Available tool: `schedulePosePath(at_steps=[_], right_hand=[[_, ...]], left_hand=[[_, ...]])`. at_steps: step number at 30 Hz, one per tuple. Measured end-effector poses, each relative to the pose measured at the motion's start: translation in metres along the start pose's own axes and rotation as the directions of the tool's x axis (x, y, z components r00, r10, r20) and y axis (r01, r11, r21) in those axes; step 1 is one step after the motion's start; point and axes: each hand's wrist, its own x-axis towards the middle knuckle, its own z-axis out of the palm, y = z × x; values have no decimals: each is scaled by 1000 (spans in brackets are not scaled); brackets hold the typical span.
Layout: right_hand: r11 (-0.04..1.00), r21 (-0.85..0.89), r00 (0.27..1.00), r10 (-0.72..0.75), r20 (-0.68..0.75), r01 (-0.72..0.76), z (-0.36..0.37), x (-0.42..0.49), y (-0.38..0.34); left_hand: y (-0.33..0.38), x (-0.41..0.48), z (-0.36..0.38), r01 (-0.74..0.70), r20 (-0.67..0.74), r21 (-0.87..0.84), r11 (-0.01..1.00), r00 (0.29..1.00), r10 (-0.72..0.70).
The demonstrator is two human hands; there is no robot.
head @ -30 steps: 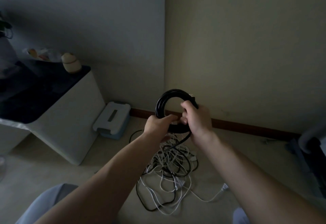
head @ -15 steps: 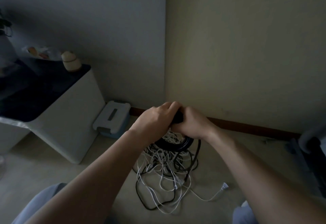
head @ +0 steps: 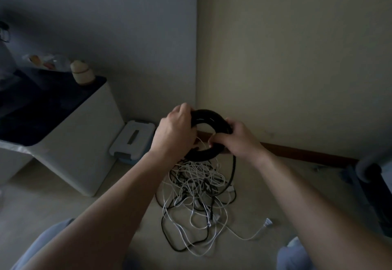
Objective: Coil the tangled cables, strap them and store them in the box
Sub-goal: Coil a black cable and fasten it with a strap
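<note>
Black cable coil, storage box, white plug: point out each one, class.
black cable coil (head: 209, 115), head view, top arc of loop
storage box (head: 140, 129), head view, lid top
white plug (head: 267, 223), head view, plug body

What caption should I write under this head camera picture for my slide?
Left hand and right hand grip a black cable coil above the tangled cables, with the lidded box nearby.

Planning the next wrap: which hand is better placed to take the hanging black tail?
Probably right hand: the loose tail drops from the black coil just beneath its grip. Left hand grips the coil's far side.
</note>
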Motion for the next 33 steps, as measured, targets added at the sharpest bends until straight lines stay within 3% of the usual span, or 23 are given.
schedulePosePath(at_steps=[4,6,9,12,16,19,25,28,31,33], right_hand=[[927,351,988,90,129,-130,14,-10,-1],[865,477,988,117,103,-152,26,-13,-4],[803,591,995,102,-8,-78,39,-15,-11],[805,592,998,58,-20,-35,43,-17,-16],[780,625,998,58,-25,-30,45,-17,-17],[736,677,994,70,-78,1,46,-14,-15],[839,543,968,107,-228,35,30,-6,-16],[918,392,985,17,-170,52,21,-6,-18],[978,202,998,-50,-37,57,15,-9,-22],[995,67,993,-74,94,68,12,-10,-23]], left_hand=[[-1,3,0,219,-103,-208,953,964,-244],[-2,3,2,317,-98,-331,889,925,-367],[2,-1,13,461,-33,-499,734,836,-547],[10,-7,27,591,95,-637,495,698,-710],[17,-13,36,634,248,-730,255,593,-766],[19,-16,36,671,366,-720,175,582,-727],[10,-10,25,734,535,-648,205,630,-563],[4,-4,12,643,483,-700,310,747,-458],[-7,3,1,453,352,-693,561,891,-286],[-14,3,-5,336,380,-546,768,916,-131]])
